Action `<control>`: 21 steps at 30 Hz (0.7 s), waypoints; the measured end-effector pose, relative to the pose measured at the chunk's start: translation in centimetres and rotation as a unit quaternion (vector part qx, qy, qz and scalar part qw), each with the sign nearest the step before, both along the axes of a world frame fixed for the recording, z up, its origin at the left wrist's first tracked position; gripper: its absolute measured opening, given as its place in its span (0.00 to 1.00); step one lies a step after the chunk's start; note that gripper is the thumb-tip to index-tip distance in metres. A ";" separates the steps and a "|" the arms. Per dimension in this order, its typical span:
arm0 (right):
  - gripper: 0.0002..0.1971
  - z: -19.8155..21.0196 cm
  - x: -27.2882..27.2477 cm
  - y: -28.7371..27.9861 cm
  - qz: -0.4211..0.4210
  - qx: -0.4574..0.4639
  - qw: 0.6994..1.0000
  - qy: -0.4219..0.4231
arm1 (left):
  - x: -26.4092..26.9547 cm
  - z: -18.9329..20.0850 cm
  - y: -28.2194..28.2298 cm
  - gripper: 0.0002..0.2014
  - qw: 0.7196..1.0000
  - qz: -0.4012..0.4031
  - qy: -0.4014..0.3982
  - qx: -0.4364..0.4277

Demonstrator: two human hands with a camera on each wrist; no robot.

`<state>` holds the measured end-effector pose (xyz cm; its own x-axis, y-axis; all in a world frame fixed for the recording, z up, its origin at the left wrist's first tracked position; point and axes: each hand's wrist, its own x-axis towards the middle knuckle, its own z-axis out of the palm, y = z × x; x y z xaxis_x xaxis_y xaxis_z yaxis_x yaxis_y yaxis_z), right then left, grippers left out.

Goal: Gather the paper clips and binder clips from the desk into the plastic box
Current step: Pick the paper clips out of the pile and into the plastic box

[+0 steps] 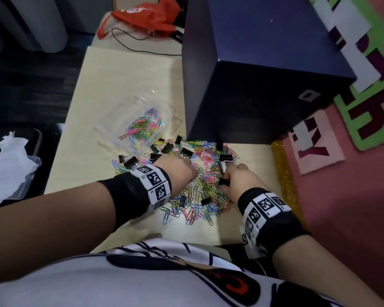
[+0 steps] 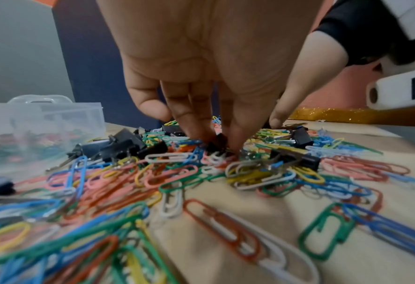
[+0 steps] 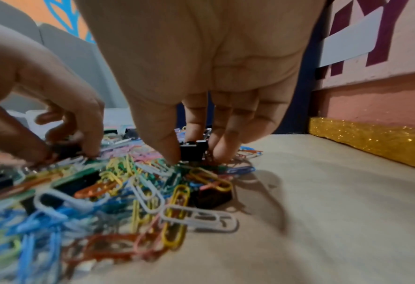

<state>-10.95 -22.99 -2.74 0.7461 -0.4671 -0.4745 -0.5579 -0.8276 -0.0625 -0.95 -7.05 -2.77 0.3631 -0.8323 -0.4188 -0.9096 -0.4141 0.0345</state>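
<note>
A heap of coloured paper clips (image 1: 205, 191) and black binder clips (image 1: 186, 152) lies on the pale desk (image 1: 124, 76). The clear plastic box (image 1: 120, 116), holding several paper clips, stands just behind and left of the heap. My left hand (image 1: 194, 172) reaches down into the middle of the heap; in the left wrist view its fingertips (image 2: 235, 142) pinch a small black binder clip (image 2: 216, 148). My right hand (image 1: 225, 182) is beside it on the right, with thumb and fingers pinching another black binder clip (image 3: 192, 151).
A tall dark blue box (image 1: 253, 74) stands right behind the heap. A gold glitter strip (image 1: 284, 173) and pink wall board (image 1: 353, 196) bound the desk on the right. An orange bag (image 1: 146, 14) and black cable (image 1: 131, 45) lie at the far end. A tray with tissue (image 1: 9, 169) sits off the left edge.
</note>
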 end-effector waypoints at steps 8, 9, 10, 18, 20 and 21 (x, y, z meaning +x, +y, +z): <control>0.20 1.2 0.0 -2.3 -0.123 -0.035 0.988 -0.089 | 1.3 1.0 -0.4 0.11 0.998 0.053 -0.006 0.046; 0.22 1.1 0.0 -2.6 -0.124 -0.038 0.988 -0.080 | 1.6 1.1 -0.3 0.11 0.997 0.062 -0.011 0.042; 0.23 1.0 0.0 -2.7 -0.120 -0.038 0.990 -0.063 | 1.7 1.2 -0.3 0.11 0.997 0.068 -0.015 0.034; 0.25 0.3 0.9 -1.1 0.040 0.023 0.997 -0.059 | -0.3 0.8 -3.1 0.22 0.997 0.055 0.033 -0.040; 0.23 0.0 1.0 -1.0 0.056 0.024 0.997 -0.050 | -0.6 0.4 -3.6 0.29 0.996 0.057 0.046 -0.045; 0.22 -0.1 1.0 -1.0 0.056 0.021 0.997 -0.053 | -0.7 0.3 -3.8 0.32 0.996 0.058 0.051 -0.051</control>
<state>-9.91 -24.00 -2.83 0.8391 -0.3596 -0.4082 -0.4509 -0.8795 -0.1522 -1.62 -10.85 -2.45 0.4188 -0.8274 -0.3742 -0.8459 -0.5054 0.1707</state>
